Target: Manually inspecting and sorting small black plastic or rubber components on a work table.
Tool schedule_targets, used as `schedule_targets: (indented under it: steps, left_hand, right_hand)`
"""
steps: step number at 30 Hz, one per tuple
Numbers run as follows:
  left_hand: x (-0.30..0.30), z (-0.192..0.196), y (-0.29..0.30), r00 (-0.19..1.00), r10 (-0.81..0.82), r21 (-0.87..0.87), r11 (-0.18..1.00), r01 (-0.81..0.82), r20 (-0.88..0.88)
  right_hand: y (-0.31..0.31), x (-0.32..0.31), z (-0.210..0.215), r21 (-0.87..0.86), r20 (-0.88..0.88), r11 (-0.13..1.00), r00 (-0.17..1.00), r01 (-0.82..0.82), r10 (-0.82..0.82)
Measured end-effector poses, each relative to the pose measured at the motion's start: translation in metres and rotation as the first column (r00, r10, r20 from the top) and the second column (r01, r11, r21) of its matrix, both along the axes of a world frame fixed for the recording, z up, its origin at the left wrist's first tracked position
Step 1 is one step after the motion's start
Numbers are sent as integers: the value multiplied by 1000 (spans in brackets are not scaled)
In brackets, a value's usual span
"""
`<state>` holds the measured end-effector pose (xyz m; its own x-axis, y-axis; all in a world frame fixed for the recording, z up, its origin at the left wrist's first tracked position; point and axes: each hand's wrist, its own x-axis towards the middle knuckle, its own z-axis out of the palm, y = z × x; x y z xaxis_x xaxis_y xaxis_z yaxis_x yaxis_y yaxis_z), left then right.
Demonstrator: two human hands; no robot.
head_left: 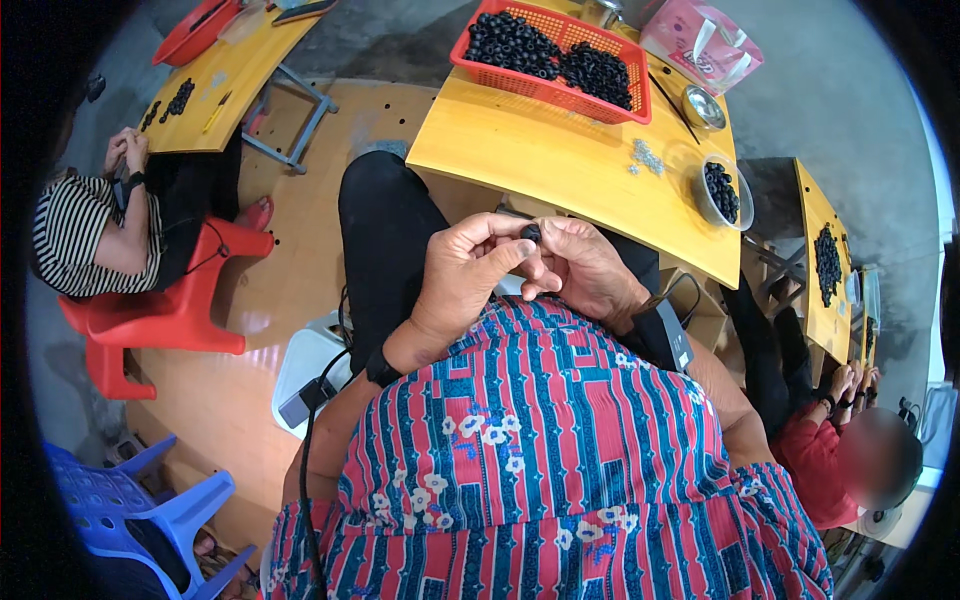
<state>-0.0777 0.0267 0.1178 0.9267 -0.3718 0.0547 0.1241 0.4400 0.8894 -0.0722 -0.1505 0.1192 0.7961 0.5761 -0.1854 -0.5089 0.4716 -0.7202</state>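
Both hands meet in front of my chest, just off the near edge of the yellow table [560, 170]. Between their fingertips is a small black ring-shaped part [531, 232]. My left hand [465, 270] pinches it with thumb and forefinger, and my right hand [590, 265] presses on it from the other side. Fingers cover most of the part, so its exact kind is hard to tell. On the table, a red plastic basket [645, 88] holds many similar black parts [510, 45]. A clear round tub [745, 205] at the right edge contains more of them.
Small clear pieces [646, 157] lie near the tub. Behind them are a metal bowl [704, 107], a thin dark rod [674, 107] and a pink bag [700, 45]. Co-workers sit left on a red stool [160, 310] and right. A blue chair [140, 500] stands lower left.
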Motion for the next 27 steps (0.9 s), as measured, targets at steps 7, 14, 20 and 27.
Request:
schedule_targets:
  steps: [7, 14, 20, 27]
  left_hand:
    - [3, 9, 5, 975, -126, -106, 989, 108, -183]
    - [16, -5, 5, 975, -64, -47, 997, 55, -214]
    - [7, -8, 0, 979, -67, -31, 998, 62, -192]
    - [2, -26, 2, 969, -84, -66, 995, 70, -234]
  right_hand:
    - [2, 3, 7, -27, 33, 1000, 999, -3, 4]
    - [3, 14, 8, -86, 51, 996, 999, 11, -6]
    - [4, 3, 9, -373, 302, 887, 940, 272, -161]
    - [2, 0, 16, -471, 537, 806, 841, 358, -60]
